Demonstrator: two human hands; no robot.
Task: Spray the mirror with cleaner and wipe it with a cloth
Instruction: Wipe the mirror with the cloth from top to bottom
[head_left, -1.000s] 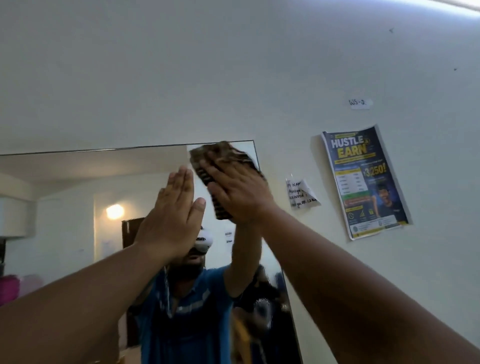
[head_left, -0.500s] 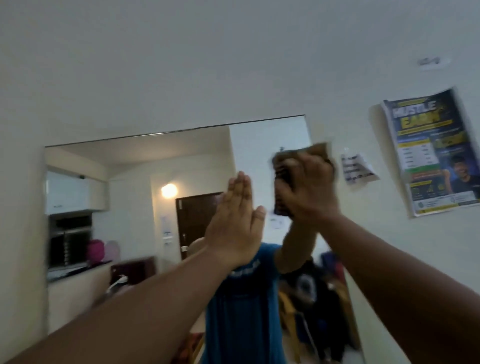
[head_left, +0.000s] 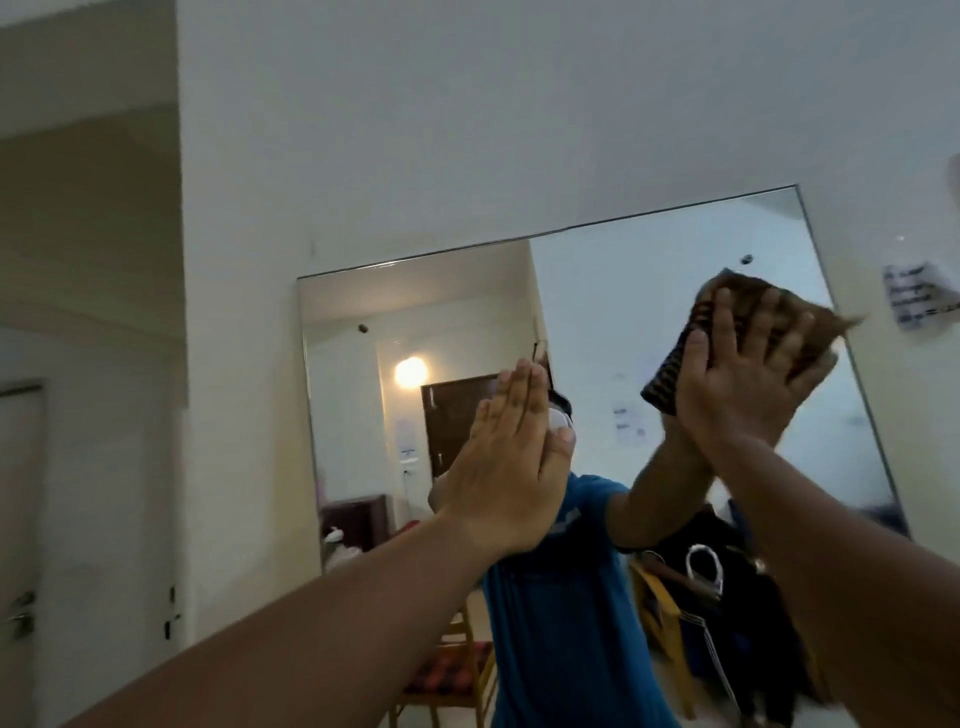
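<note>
A frameless wall mirror (head_left: 613, 291) hangs on the white wall. My right hand (head_left: 753, 379) presses a dark brown patterned cloth (head_left: 675, 358) flat against the glass near the mirror's upper right. My left hand (head_left: 514, 462) is raised in front of the mirror's middle, fingers straight and together, holding nothing; whether its palm touches the glass I cannot tell. The mirror reflects a person in a blue shirt with raised arms. No spray bottle is in view.
A paper note (head_left: 919, 301) is stuck to the wall right of the mirror. A door with a handle (head_left: 21, 613) stands at the far left. Reflected in the glass are a lit lamp, a brown door and wooden chairs.
The view has swung left, so the mirror's left edge now shows and the poster has left the frame. My right hand with the cloth stays near the mirror's upper right.
</note>
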